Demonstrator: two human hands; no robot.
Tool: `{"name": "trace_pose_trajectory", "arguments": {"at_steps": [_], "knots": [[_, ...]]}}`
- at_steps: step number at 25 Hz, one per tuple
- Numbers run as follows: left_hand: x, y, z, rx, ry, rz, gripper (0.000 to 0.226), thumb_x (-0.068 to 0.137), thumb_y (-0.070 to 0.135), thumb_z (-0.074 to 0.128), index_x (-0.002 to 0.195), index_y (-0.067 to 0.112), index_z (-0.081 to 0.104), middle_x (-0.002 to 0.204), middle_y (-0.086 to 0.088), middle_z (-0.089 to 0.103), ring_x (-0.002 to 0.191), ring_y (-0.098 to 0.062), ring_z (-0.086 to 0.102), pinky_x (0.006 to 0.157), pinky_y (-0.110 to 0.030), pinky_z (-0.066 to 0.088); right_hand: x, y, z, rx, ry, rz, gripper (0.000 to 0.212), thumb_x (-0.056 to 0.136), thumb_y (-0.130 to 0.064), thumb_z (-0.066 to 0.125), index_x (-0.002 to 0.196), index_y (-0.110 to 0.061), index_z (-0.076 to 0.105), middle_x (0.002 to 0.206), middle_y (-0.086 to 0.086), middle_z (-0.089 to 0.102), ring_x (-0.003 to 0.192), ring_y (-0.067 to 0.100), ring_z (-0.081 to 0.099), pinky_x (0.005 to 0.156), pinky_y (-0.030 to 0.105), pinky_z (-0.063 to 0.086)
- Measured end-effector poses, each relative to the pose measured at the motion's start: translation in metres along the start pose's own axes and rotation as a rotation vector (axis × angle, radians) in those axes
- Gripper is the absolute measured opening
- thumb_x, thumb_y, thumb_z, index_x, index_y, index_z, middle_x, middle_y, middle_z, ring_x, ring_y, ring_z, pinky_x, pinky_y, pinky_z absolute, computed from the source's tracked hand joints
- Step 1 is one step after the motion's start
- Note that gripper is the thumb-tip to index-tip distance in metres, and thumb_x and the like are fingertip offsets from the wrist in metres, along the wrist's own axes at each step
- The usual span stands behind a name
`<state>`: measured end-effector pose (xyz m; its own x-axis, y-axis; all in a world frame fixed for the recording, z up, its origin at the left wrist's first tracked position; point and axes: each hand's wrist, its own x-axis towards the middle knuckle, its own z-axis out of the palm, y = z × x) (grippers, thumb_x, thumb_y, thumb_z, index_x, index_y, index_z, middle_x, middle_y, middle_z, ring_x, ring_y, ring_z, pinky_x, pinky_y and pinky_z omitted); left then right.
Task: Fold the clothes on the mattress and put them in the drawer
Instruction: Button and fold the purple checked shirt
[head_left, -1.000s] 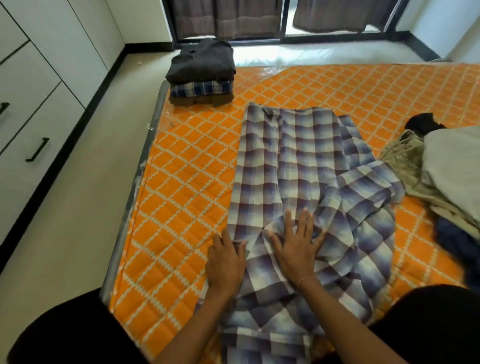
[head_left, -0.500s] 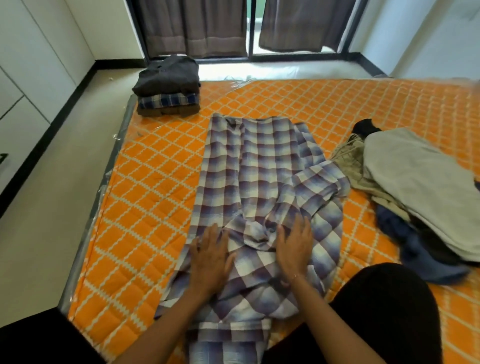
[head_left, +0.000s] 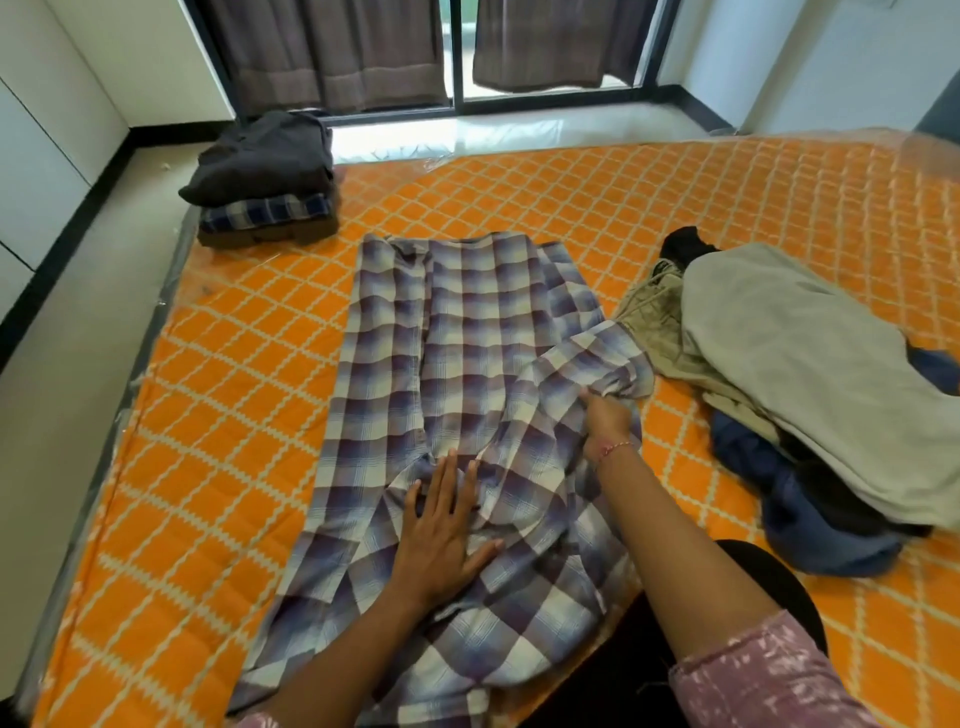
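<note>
The right hand (head_left: 608, 421) pinches a bunched fold of the plaid shirt (head_left: 457, 364) at its right edge, fingers curled into the cloth where the sleeve (head_left: 587, 353) lies gathered. From that pinch the sleeve runs up and to the right, its cuff end touching the heap of unfolded clothes (head_left: 810, 374); the shirt's body lies to the left of the grip, spread flat on the orange mattress (head_left: 234, 415). Its long axis runs from the collar at the far end toward the person, so the coming fold probably goes leftward across that axis, carrying the sleeve over the body.

To the left of the pinch and nearer the person, the left hand (head_left: 441, 535) lies flat on the shirt, fingers straight and spread, pressing the cloth down near its middle line. It serves as the anchor; the right hand is the one nearer the loose sleeve.

Far left of the grip, at the mattress corner, sits the folded stack (head_left: 260, 182). No drawer is in view.
</note>
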<state>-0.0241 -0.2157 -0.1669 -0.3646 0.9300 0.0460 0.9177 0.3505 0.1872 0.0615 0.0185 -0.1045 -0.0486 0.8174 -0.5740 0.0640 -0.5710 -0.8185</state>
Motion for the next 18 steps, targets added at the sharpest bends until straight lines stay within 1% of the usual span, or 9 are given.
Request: {"name": "trace_pose_trajectory", "arguments": {"at_steps": [2, 4, 7, 9, 10, 13, 15, 17, 18], "knots": [[-0.002, -0.001, 0.001, -0.032, 0.028, -0.013, 0.091, 0.088, 0.074, 0.022, 0.152, 0.014, -0.003, 0.159, -0.013, 0.006, 0.146, -0.026, 0.011, 0.113, -0.047, 0.010, 0.011, -0.017, -0.022, 0.430, -0.185, -0.009, 0.039, 0.096, -0.021, 0.048, 0.129, -0.001, 0.053, 0.110, 0.015, 0.064, 0.110, 0.033, 0.057, 0.084, 0.041, 0.051], [-0.001, -0.003, 0.000, -0.039, 0.052, -0.044, 0.094, 0.086, 0.076, 0.022, 0.152, 0.014, -0.003, 0.159, -0.013, 0.004, 0.146, -0.027, 0.010, 0.113, -0.048, 0.009, 0.019, -0.021, -0.052, 0.801, -0.337, 0.079, 0.057, 0.083, -0.038, 0.055, 0.133, -0.010, 0.052, 0.110, 0.010, 0.067, 0.108, 0.026, 0.059, 0.089, 0.037, 0.048], [0.004, 0.008, -0.002, -0.001, 0.041, 0.055, 0.091, 0.086, 0.076, 0.020, 0.153, 0.017, 0.004, 0.158, -0.016, 0.007, 0.145, -0.030, 0.009, 0.112, -0.052, 0.007, 0.019, -0.016, -0.070, 0.692, -0.589, 0.131, 0.070, 0.048, -0.034, 0.090, 0.110, -0.010, 0.069, 0.108, 0.009, 0.070, 0.099, 0.025, 0.067, 0.089, 0.037, 0.052], [0.010, 0.017, 0.000, 0.066, 0.008, 0.185, 0.082, 0.089, 0.072, 0.020, 0.152, 0.020, 0.010, 0.159, -0.014, 0.005, 0.145, -0.030, 0.012, 0.110, -0.055, 0.014, 0.023, -0.018, -0.074, 0.656, -0.623, 0.136, 0.080, 0.025, -0.022, 0.098, 0.099, -0.005, 0.073, 0.104, 0.012, 0.071, 0.092, 0.027, 0.070, 0.078, 0.043, 0.056], [0.013, 0.019, 0.000, 0.081, -0.006, 0.184, 0.080, 0.090, 0.072, 0.019, 0.152, 0.021, 0.012, 0.159, -0.012, 0.003, 0.145, -0.030, 0.011, 0.110, -0.056, 0.014, 0.023, -0.020, -0.079, 0.700, -0.599, 0.134, 0.082, 0.023, -0.020, 0.098, 0.099, -0.003, 0.073, 0.106, 0.014, 0.071, 0.094, 0.027, 0.069, 0.079, 0.045, 0.055], [0.018, 0.017, 0.003, -0.058, 0.036, -0.191, 0.081, 0.085, 0.077, 0.007, 0.151, 0.029, 0.009, 0.159, -0.008, -0.006, 0.146, -0.026, -0.004, 0.113, -0.049, -0.014, 0.016, -0.018, -0.098, 0.936, -0.549, 0.039, 0.094, 0.029, -0.023, 0.097, 0.117, -0.009, 0.066, 0.122, 0.012, 0.065, 0.111, 0.026, 0.062, 0.098, 0.043, 0.047], [0.021, 0.019, 0.000, -0.125, 0.046, -0.371, 0.073, 0.089, 0.071, 0.005, 0.150, 0.031, 0.011, 0.159, -0.008, -0.005, 0.146, -0.025, -0.003, 0.112, -0.047, -0.015, 0.002, -0.015, -0.099, 0.977, -0.513, 0.018, 0.083, 0.036, -0.028, 0.093, 0.113, -0.012, 0.068, 0.117, 0.010, 0.067, 0.105, 0.026, 0.065, 0.092, 0.040, 0.051], [0.021, 0.020, 0.001, -0.072, -0.010, -0.288, 0.071, 0.092, 0.067, 0.013, 0.151, 0.026, 0.015, 0.159, -0.013, 0.003, 0.146, -0.029, 0.003, 0.113, -0.049, -0.012, -0.007, -0.010, -0.103, 0.958, -0.485, -0.026, 0.050, 0.060, -0.032, 0.076, 0.104, -0.009, 0.070, 0.102, 0.014, 0.071, 0.091, 0.027, 0.070, 0.076, 0.034, 0.057], [0.020, 0.020, 0.003, -0.035, -0.031, -0.194, 0.074, 0.091, 0.067, 0.017, 0.151, 0.023, 0.017, 0.159, -0.014, 0.005, 0.146, -0.031, 0.003, 0.114, -0.050, -0.010, -0.021, -0.017, -0.102, 0.823, -0.472, -0.100, 0.043, 0.077, -0.032, 0.057, 0.107, -0.002, 0.065, 0.099, 0.020, 0.070, 0.090, 0.031, 0.070, 0.076, 0.028, 0.055]]}}
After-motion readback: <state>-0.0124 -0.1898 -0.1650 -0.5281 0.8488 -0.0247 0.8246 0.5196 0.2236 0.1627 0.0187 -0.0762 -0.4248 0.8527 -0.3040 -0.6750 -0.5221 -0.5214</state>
